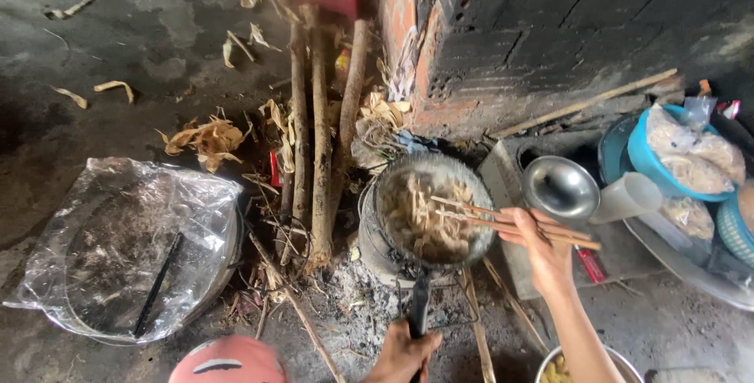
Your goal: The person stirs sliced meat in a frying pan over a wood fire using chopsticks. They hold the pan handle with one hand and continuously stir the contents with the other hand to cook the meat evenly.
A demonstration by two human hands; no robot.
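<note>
Left hand (403, 355) grips the pan (430, 210) handle; right hand (542, 251) pinches chopsticks (503, 222) over pale strips – maybe noodles. Firewood (318, 155) leans left – ladle (560, 187) right.

Frying pan (428, 214): dark, matt metal, sooty rim; black handle, smooth plastic by the look. Chopsticks (514, 226): bare pale wood, matt. Right of the pan, ladle (560, 187): polished metal, glossy. Further right, bowl (646, 155): smooth blue plastic. Left of the pan, sticks (320, 139): rough bark, dry. Far left of the pan, basin (126, 253): covered by crinkled clear plastic film, shiny. Behind the pan, brick wall (550, 29): rough, soot-blackened. Floor (102, 53): matt grey, rough.
</note>
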